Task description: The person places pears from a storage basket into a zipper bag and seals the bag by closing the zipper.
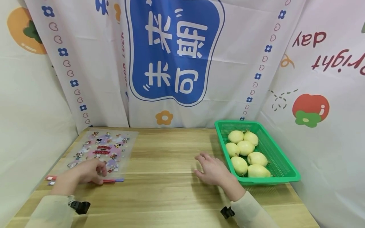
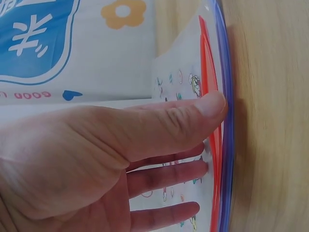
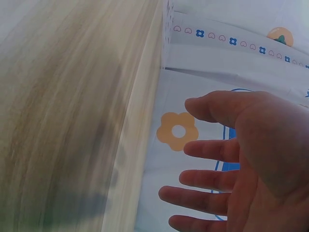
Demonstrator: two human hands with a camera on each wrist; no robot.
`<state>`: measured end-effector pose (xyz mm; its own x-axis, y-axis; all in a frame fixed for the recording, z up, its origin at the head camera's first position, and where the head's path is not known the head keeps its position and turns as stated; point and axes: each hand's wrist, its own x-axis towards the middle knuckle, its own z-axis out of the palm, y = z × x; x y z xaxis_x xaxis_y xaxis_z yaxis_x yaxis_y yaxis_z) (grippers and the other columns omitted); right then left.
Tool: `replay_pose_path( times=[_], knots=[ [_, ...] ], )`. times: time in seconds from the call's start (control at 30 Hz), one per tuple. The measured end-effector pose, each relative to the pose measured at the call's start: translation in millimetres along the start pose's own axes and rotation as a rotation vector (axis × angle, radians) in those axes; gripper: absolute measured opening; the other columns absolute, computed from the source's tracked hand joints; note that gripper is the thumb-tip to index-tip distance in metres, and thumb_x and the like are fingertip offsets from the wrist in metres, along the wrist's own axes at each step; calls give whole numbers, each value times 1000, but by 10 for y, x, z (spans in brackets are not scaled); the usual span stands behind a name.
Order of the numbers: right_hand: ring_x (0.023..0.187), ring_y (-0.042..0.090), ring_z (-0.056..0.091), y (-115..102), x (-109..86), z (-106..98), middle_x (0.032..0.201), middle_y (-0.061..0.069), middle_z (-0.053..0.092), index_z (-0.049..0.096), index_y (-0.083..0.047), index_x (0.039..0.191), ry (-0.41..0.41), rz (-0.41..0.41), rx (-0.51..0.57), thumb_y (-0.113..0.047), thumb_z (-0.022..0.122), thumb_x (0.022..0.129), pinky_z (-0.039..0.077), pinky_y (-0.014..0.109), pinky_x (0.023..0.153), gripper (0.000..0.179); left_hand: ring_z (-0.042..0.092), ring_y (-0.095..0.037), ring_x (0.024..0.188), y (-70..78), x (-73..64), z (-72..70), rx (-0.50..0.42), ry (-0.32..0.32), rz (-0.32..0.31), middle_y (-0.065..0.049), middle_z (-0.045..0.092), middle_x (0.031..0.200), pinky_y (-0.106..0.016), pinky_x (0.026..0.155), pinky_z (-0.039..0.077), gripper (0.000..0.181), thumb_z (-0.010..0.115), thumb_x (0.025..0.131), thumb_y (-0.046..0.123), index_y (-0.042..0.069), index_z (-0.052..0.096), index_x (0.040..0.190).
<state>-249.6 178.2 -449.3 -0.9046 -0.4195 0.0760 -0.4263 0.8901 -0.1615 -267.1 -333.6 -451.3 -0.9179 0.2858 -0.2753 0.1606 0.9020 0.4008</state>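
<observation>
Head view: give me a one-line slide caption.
The left hand touches cartoon-printed zip bags while the right hand hovers beside a green basket of pale pears.

Zip bags [image 1: 99, 148] at left, pears [image 1: 246, 148] in basket [image 1: 268, 180] at right, cloth [image 1: 172, 53] behind table [image 1: 165, 164]

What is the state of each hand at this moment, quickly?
Left hand: open, thumb over the red strip of a bag.
Right hand: open, holding nothing.

Bright, diffuse light, soft shadows on the wooden table [image 1: 159, 199], slightly hazy, duller wrist views.
</observation>
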Motion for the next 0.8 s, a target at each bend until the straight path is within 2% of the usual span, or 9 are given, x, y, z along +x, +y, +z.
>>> replay_pose_path(
  times=[0.37, 0.53, 0.7, 0.8],
  knots=[
    [137, 44, 65, -7, -12, -17, 157, 19, 60, 63, -10, 148, -9, 2, 2, -41, 72, 106, 57, 63, 110, 53, 62, -21, 94, -37, -24, -20, -41, -9, 24, -5, 73, 101, -44, 84, 56, 16, 88, 85, 2, 11, 79, 95],
    [136, 44, 65, -6, -11, -11, 157, 19, 60, 63, -10, 148, -10, 1, 3, -42, 72, 106, 56, 63, 110, 53, 59, -17, 84, -50, -24, -19, -23, -2, 54, 0, 72, 91, -37, 76, 53, 14, 81, 89, -2, 12, 78, 88],
    [134, 44, 67, -4, -10, -11, 157, 18, 60, 63, -10, 148, -7, 0, 4, -42, 71, 107, 58, 62, 109, 52, 58, -14, 79, -91, -4, 5, -2, 63, 99, 2, 71, 84, -35, 72, 53, 14, 76, 92, -1, 12, 78, 86],
    [134, 43, 67, 0, -4, -15, 156, 18, 61, 64, -10, 148, -2, -1, 2, -41, 71, 107, 58, 61, 108, 52, 61, -12, 81, -92, 17, 29, 26, 152, 128, 3, 74, 88, -35, 74, 55, 11, 76, 95, 3, 13, 80, 92]
  ],
)
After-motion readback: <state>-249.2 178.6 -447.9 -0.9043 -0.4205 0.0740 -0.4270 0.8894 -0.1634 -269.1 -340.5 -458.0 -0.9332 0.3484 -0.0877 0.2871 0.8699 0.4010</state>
